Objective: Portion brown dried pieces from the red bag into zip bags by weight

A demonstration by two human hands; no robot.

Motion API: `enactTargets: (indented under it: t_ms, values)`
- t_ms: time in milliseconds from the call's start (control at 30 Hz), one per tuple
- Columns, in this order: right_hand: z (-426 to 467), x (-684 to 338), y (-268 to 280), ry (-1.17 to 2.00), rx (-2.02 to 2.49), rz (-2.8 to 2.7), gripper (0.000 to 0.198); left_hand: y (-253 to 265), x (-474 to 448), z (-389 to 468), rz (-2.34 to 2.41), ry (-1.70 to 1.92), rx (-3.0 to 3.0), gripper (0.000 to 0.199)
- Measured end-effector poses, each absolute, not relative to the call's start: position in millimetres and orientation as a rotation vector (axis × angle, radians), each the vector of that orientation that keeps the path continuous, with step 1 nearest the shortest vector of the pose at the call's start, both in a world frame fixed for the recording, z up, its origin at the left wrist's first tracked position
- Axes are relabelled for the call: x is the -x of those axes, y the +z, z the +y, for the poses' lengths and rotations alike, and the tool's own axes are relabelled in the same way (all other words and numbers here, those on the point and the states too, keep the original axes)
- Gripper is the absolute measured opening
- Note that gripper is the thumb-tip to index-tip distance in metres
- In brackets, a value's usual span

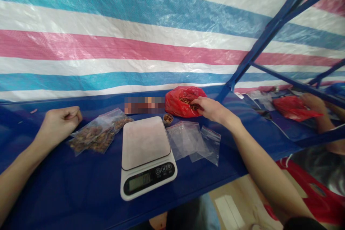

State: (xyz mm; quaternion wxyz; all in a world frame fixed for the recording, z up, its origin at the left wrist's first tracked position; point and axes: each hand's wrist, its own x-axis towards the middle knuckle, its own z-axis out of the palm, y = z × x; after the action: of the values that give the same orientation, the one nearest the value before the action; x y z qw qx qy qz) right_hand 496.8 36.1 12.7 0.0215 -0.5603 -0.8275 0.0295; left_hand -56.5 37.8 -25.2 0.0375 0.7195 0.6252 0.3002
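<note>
Toward the far edge of the blue surface [88, 190], right of the middle, a red plastic bag [171, 102] lies open with brown nuts [185, 101] showing in its mouth. The right hand [211, 110] reaches into it from the right, fingertips down among the nuts; they are partly hidden, so I cannot tell whether that grip is closed on any. Well apart on the left, the left hand [60, 122] sits at the surface with its grip curled into a loose fist. Just right of the fist, filled zip bags [94, 133] of brown pieces overlap one another. A white scale [146, 143] stands in the middle, its plate bare and its control panel on the near side; the display digits are faint. At the scale's far right corner is a small cup [168, 119] of nuts, just beside the red bag. Flat clear bags [188, 142] overlap to the right of the scale. Far right, beyond a blue metal frame [252, 55], another person's hand [314, 102] is at a second red bag [292, 107].
</note>
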Motion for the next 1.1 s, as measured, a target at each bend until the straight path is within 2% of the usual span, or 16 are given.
enactTargets:
  t_ms: [367,667,1100]
  values:
    - [51.8,-499.8,0.7,0.083,1.526,-2.499,0.022,-22.8,49.6,29.9,1.703,1.087,-2.074,0.021]
    - [46.5,-482.9,14.3,-0.018,1.233,-2.217,0.017,-24.4,46.5,26.8,1.693,1.123,-2.041,0.022]
    - [42.9,-459.2,32.9,0.132,1.028,-2.277,0.019,-16.7,39.2,25.5,1.691,1.156,-2.059,0.018]
